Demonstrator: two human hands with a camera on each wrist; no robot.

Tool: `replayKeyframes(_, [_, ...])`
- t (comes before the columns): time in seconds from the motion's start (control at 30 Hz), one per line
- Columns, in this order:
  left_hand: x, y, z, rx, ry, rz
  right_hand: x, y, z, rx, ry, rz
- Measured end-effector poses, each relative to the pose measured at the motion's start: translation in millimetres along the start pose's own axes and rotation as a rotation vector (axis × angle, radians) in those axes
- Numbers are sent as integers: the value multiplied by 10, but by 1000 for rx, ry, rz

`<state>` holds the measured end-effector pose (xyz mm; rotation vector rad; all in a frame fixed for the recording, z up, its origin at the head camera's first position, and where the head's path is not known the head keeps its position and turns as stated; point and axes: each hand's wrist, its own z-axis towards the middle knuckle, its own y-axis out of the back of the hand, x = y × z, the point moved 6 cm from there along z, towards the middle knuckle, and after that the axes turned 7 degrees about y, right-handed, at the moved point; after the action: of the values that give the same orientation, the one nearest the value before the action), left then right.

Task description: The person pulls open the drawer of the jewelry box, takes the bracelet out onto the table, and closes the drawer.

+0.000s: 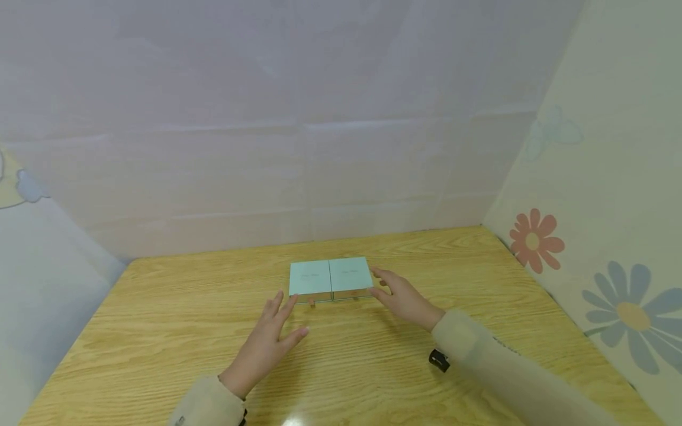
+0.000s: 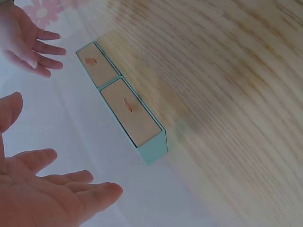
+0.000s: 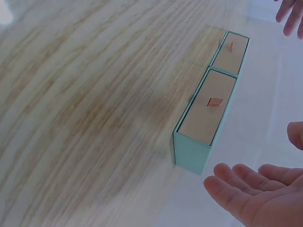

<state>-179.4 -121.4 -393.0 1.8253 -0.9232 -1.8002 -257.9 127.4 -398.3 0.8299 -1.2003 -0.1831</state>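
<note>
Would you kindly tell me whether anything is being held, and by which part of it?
Nothing is held: the left hand and right hand flank the two boxes, gripping neither.

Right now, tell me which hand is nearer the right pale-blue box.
Right. The right hand is beside the outer side of the right pale-blue box; the left hand is farther off, near the left box.
</note>
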Motion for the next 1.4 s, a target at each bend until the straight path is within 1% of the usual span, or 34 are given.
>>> replayKeyframes(0.13, [1, -2, 1, -13, 3, -17, -58, -10, 14, -14, -28, 19])
replayKeyframes(0.33, [21, -10, 22, -51, 20, -60, -124, -34, 58, -23, -49, 40])
replayKeyframes(0.43, [33, -23, 38, -59, 22, -80, -164, -46, 95, -31, -73, 70])
replayKeyframes(0.57, [52, -37, 50, -52, 42, -122, -220, -63, 160, -46, -98, 84])
replayKeyframes(0.8, [49, -56, 36, -25, 67, -190, -310, -79, 271, -66, -116, 60])
replayKeyframes(0.9, [44, -70, 31, -18, 65, -205, -346, -83, 313, -70, -130, 58])
replayKeyframes(1.2, [35, -131, 44, 3, 49, -265, -456, -113, 454, -58, -171, 5])
replayKeyframes(1.27, [30, -143, 50, 6, 45, -268, -492, -121, 480, -54, -189, 6])
replayKeyframes(1.4, [19, -158, 61, 7, 40, -276, -558, -146, 540, -46, -220, 47])
